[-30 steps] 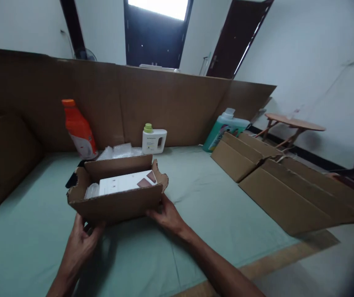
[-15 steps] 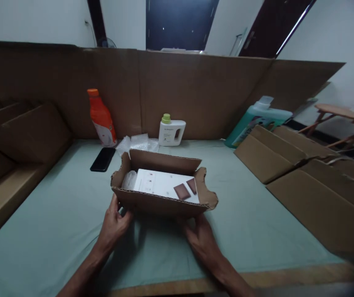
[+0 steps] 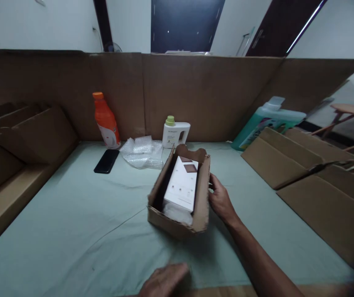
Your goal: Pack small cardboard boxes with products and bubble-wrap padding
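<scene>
An open cardboard box (image 3: 202,202) stands lengthwise before me, tilted a little above or on the cloth; I cannot tell which. Inside lie a white carton (image 3: 181,185) with brown squares printed on it and, at the near end, some clear plastic wrap (image 3: 177,213). My right hand (image 3: 221,200) grips the box's right side, its fingertips partly hidden behind the wall. Apart from the box, near the table's front edge, is my left hand (image 3: 166,280), blurred by motion, its fingers not clearly visible.
Bubble wrap (image 3: 142,152) and a black phone (image 3: 106,161) lie at the back left. Behind stand an orange bottle (image 3: 107,123), a white jug (image 3: 175,134) and a teal bottle (image 3: 257,123). Cardboard boxes (image 3: 328,206) line the right; others (image 3: 41,132) stand left, before a cardboard wall (image 3: 210,95).
The box has turned from lying crosswise to pointing away from me. My left hand has let go and moved down toward the front edge. My right hand now grips the box's right side.
</scene>
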A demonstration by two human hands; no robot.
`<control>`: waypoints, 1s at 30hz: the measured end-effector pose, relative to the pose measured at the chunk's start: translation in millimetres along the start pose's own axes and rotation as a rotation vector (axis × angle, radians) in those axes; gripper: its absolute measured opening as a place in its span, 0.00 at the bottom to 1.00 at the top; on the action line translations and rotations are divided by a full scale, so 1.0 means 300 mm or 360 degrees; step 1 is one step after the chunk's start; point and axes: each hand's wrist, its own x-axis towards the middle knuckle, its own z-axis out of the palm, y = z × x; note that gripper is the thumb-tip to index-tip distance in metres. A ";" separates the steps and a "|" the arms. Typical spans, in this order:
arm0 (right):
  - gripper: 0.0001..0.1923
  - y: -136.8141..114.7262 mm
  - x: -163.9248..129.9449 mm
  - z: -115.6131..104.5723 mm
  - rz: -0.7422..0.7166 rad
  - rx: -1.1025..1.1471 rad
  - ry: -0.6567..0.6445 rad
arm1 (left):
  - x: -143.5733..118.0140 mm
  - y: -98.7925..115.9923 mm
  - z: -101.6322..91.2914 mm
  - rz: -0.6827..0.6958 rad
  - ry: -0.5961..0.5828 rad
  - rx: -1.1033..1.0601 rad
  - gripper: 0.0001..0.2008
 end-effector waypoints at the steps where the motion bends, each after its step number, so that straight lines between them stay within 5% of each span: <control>1: 0.30 0.007 -0.006 -0.016 0.0018 -0.0013 0.0033 | 0.005 0.010 -0.015 0.0058 -0.0092 0.0010 0.24; 4: 0.29 0.033 -0.107 -0.066 0.0116 -0.0055 0.0024 | 0.083 0.019 -0.130 0.0067 0.0063 0.0116 0.17; 8: 0.28 0.015 -0.334 -0.048 0.0160 -0.0018 -0.0172 | 0.214 -0.018 -0.236 -0.0068 0.0385 0.0265 0.26; 13: 0.32 -0.063 -0.459 0.049 0.0115 0.0040 -0.0316 | 0.212 -0.038 -0.072 -0.0068 0.0195 0.0121 0.37; 16: 0.25 -0.039 -0.434 -0.005 0.0230 0.0016 -0.0112 | 0.151 -0.025 0.047 0.0101 -0.0036 -0.0011 0.42; 19: 0.30 0.024 -0.420 -0.113 0.0368 -0.0007 0.0247 | 0.165 -0.002 0.060 0.0291 -0.0308 -0.0100 0.37; 22: 0.32 0.071 -0.468 -0.160 0.0476 -0.0071 0.0435 | 0.309 0.004 -0.051 0.0107 0.0100 -0.0020 0.27; 25: 0.33 0.080 -0.555 -0.106 0.0440 -0.0112 0.0382 | 0.537 -0.014 -0.190 -0.0037 0.0458 0.0011 0.36; 27: 0.37 0.065 -0.597 -0.048 0.0361 -0.0114 0.0313 | 0.679 -0.027 -0.238 -0.0098 0.0385 -0.0116 0.43; 30: 0.42 0.031 -0.605 0.008 0.0262 -0.0131 0.0258 | 0.795 -0.035 -0.222 -0.0176 0.0076 -0.0363 0.38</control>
